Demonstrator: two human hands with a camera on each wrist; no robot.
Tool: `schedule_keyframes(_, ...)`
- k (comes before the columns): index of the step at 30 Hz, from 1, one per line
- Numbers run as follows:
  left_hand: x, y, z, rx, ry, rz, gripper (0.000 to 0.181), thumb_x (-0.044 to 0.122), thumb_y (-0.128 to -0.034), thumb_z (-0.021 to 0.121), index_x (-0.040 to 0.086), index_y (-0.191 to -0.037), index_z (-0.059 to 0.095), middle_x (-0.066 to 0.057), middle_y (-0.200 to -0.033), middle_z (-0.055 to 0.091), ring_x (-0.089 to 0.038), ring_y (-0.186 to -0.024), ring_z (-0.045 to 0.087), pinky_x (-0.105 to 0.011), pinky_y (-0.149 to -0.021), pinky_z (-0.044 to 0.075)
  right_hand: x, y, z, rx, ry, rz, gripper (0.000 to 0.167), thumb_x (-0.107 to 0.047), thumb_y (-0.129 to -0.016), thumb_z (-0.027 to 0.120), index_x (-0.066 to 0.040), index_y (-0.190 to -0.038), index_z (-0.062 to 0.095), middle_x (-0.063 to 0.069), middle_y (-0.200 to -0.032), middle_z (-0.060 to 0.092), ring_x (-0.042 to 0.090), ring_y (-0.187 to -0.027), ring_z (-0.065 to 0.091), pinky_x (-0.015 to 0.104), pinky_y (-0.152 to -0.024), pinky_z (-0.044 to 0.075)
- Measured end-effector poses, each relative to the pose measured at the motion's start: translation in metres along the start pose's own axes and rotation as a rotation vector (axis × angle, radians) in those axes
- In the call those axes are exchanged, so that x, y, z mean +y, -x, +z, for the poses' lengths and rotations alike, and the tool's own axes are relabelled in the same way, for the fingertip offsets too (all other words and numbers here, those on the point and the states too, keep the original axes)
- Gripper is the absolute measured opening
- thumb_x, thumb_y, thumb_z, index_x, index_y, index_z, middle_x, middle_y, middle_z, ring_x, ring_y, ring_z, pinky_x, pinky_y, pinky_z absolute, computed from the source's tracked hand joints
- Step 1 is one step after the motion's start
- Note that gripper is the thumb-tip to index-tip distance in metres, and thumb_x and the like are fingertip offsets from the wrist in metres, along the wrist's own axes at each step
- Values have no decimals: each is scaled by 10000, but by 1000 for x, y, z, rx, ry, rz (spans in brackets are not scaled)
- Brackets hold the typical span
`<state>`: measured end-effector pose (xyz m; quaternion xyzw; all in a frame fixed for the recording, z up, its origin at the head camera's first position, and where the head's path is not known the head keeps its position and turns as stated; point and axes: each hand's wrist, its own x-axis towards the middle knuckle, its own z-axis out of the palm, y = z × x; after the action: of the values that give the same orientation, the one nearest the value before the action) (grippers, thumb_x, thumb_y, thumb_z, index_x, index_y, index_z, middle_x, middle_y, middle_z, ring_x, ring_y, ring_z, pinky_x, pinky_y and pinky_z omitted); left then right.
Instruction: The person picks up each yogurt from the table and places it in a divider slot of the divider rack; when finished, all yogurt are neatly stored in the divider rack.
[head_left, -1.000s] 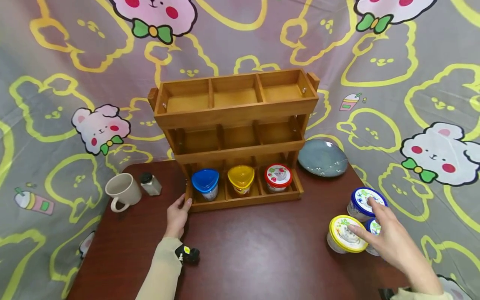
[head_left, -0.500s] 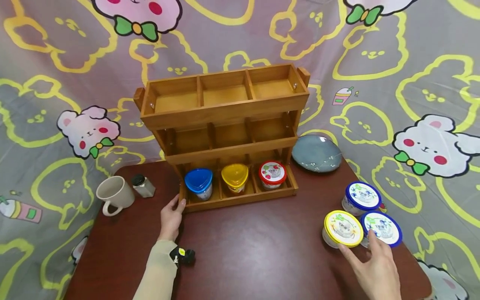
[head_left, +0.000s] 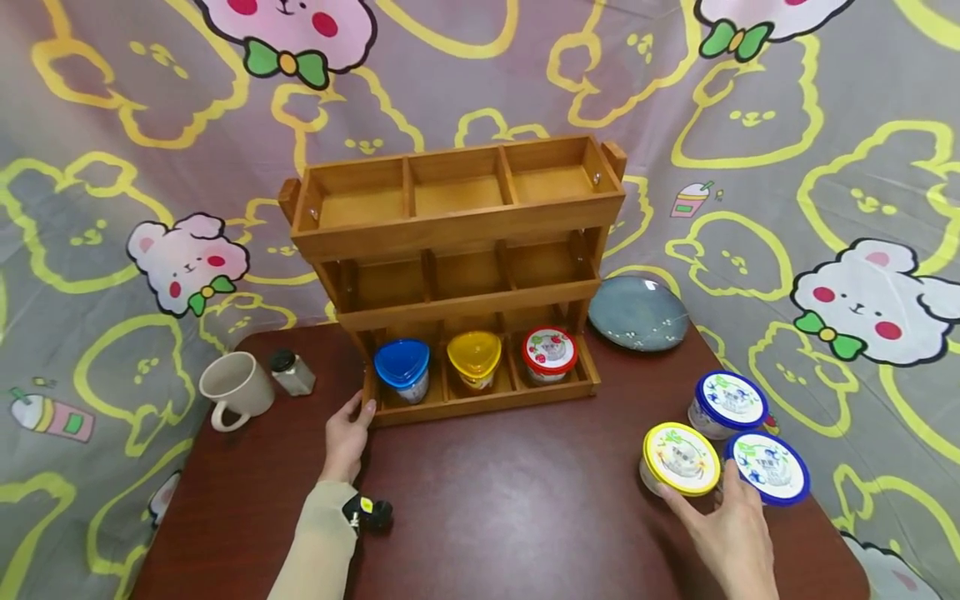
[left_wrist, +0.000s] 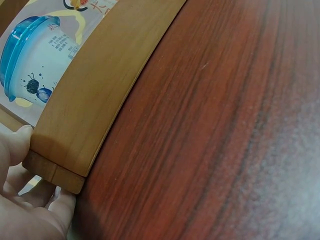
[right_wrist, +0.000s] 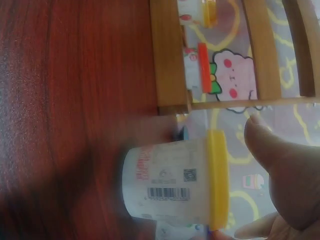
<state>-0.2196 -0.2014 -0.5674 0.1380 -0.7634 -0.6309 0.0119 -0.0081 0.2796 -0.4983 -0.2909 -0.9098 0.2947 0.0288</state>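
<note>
The right grip (head_left: 727,529) has shifted toward the round white yellow-lidded tub (head_left: 681,458) just ahead — now within reach, loosely parted, no hold visible; the left grip (head_left: 347,440) pinches the brown wooden rack (head_left: 457,227).

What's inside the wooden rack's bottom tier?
Bottom tier: blue-lidded cup, yellow-lidded cup, red-lidded cup, left to right, one per compartment. Their contents and the floor directly beneath are covered.

I can read no words. Right-wrist view, lower centre: barcode (right_wrist: 168,193), square code (right_wrist: 190,175) and red print (right_wrist: 143,165) on yellow-lidded tub (right_wrist: 175,181), too blurred. Left-wrist view, upper left: tiny print (left_wrist: 62,42) on blue-lidded cup (left_wrist: 37,65), illegible.
</note>
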Motion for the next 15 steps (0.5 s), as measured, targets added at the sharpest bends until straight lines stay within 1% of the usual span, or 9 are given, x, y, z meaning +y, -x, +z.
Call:
schedule_keyframes(4, 0, 1, -1, -2, 0, -3, 538, 233, -1014, 589, -17, -1467, 443, -212, -1502, 417, -335, -1402, 335, -483, -1144, 268, -1, -6, 5, -22, 0, -7, 1278, -646, -737, 772, 109, -1526, 107, 444, -1396, 279, 602, -1250, 327, 726, -974, 304)
schedule_keyframes(8, -2, 1, -1, -3, -2, -10, 535, 246, -1017, 583, -3, -1471, 445, -200, -1505, 419, -328, -1395, 348, -482, -1141, 278, 0, -14, 12, -41, -51, -26, 1295, -616, -738, 792, 92, -1535, 57, 439, -1400, 304, 586, -1256, 341, 711, -987, 305)
schedule_keyframes(12, -3, -1, -1, -3, 3, -9, 531, 253, -1019, 579, 1, -1468, 451, -192, -1507, 418, -319, -1394, 347, -479, -1140, 280, 3, -21, 22, -30, -180, -55, 1264, -519, -737, 842, 38, -1555, 55, 373, -1445, 317, 530, -1288, 352, 682, -1014, 296)
schedule_keyframes(15, -3, -1, -1, -6, 7, -9, 525, 247, -1019, 579, 3, -1467, 454, -186, -1510, 417, -313, -1396, 342, -476, -1140, 280, 4, -25, 29, -5, -302, -76, 1196, -388, -742, 880, 26, -1551, 102, 332, -1455, 312, 488, -1308, 346, 651, -1050, 284)
